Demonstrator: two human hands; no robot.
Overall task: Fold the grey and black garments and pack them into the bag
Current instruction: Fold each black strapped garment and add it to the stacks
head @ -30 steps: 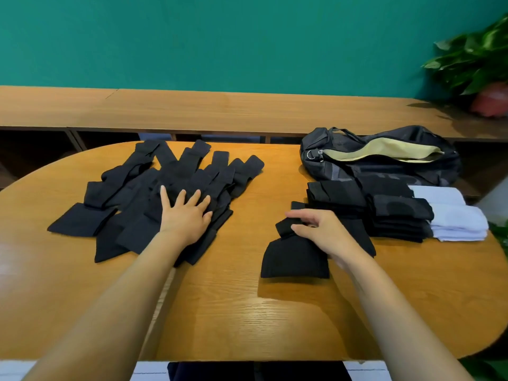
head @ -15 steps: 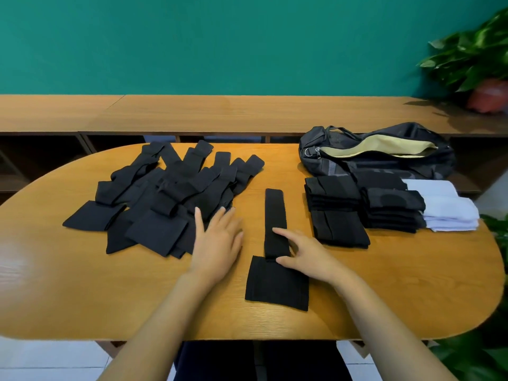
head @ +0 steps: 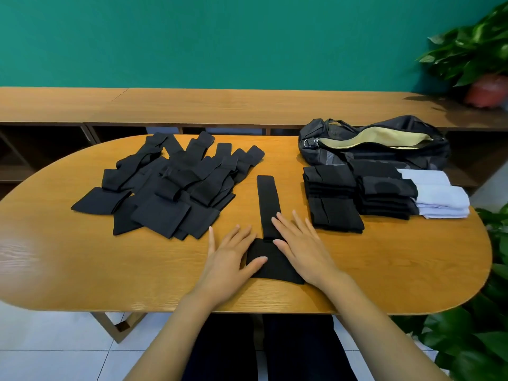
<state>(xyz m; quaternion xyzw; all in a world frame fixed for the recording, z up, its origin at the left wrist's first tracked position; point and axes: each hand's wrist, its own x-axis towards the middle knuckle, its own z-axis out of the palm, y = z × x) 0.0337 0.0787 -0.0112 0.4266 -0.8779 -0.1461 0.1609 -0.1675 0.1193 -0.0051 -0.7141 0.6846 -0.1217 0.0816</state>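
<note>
Left hand (head: 228,259): fingers straight and a little apart, palm down; the thumb lies on the wide near end of the flat garment (head: 268,199) and grips nothing.
Right hand (head: 302,248): fingers also straight and a little spread, pressing the same garment from its other side; the forefinger touches the narrow strip.
Flat garment: one, black, stretched out on the table (head: 82,265), left of the bag (head: 428,155) and nearer to the person.
Bag: one, dark, its zip open.
Folded black stacks (head: 332,196): two, just in front of the bag.
White folded stack (head: 439,199): one, in front of the bag's right end.
Loose black pile (head: 176,188): one heap, well left of the bag; I cannot count the pieces.
</note>
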